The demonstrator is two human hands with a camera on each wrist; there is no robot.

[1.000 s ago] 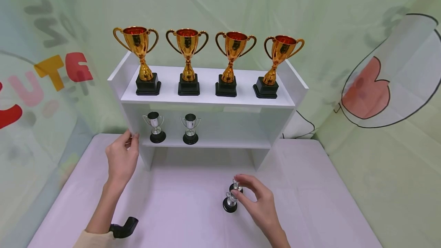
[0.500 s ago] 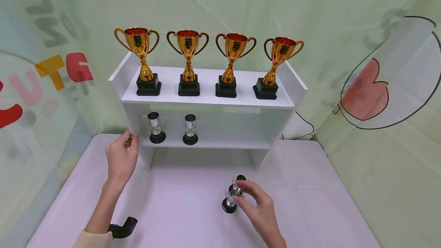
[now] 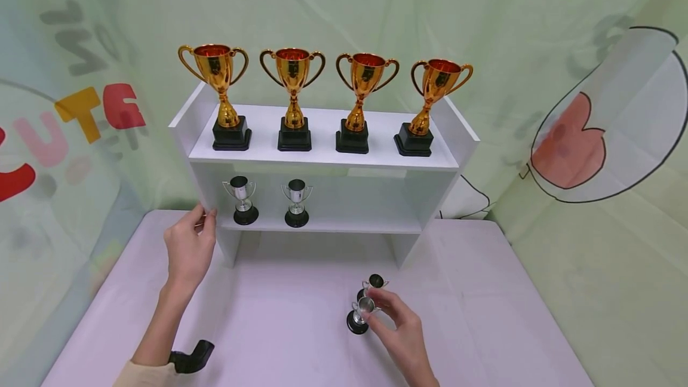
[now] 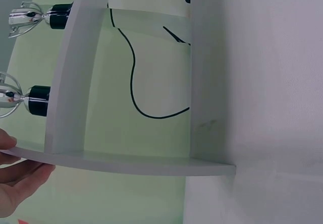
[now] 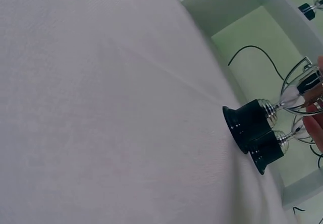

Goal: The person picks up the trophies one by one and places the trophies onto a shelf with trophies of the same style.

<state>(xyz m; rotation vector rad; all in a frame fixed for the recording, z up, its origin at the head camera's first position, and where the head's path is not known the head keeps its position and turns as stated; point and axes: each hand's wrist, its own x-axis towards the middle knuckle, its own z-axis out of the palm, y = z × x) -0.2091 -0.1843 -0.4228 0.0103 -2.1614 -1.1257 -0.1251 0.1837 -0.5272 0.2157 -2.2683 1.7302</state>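
My left hand (image 3: 189,249) grips the left side panel of a white shelf (image 3: 322,163). In the left wrist view its fingers (image 4: 30,176) lie on both faces of that panel. Low on the right, my right hand (image 3: 400,330) pinches the cup of a small silver trophy (image 3: 358,318) with thumb and index finger. This trophy's black base (image 5: 247,125) shows in the right wrist view, while the fingers are cut off at the edge. Just behind it stands a second small silver trophy (image 3: 375,281), partly covered by the hand and the front cup.
Several gold trophies (image 3: 294,88) line the top shelf. Two small silver trophies (image 3: 245,200) (image 3: 297,203) stand on the left of the middle shelf. A black bent object (image 3: 193,357) is by the left forearm. Printed curtains (image 3: 591,243) enclose the white-covered table (image 3: 285,327).
My right hand has drawn slightly down and closer onto the front silver trophy, uncovering more of the one behind. The left hand keeps its place on the shelf panel.
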